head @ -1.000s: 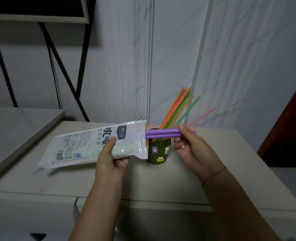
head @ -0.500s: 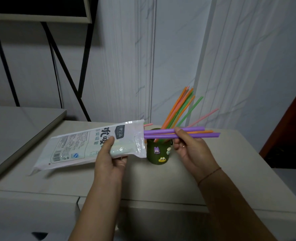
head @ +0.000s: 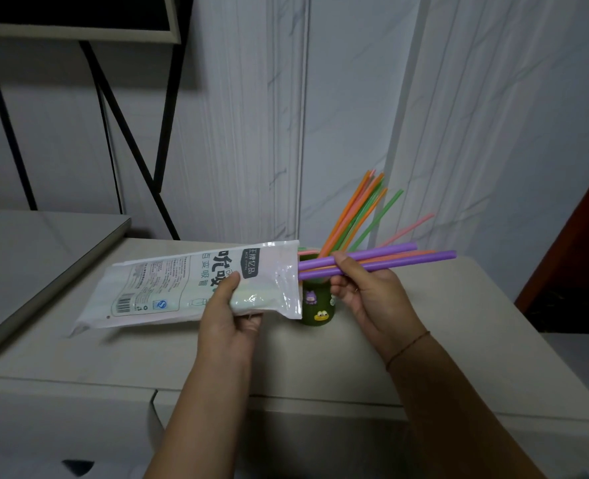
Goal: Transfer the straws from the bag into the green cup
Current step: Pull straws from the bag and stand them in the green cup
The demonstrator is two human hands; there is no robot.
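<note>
right hand (head: pixel 365 288) pinches purple straws (head: pixel 389 259) mid-pull from bag (head: pixel 189 285) gripped by left hand (head: pixel 231 312); next: tip into green cup (head: pixel 315 307)

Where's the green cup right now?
In the head view, the green cup stands near the centre on the pale cabinet top, between the open end of the bag and the right hand.

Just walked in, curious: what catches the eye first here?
Two purple straws, at centre, stick out of a white bag; the right hand pinches them, the left hand holds the bag. Behind them, a green cup on the table bristles with orange and green straws.
</note>
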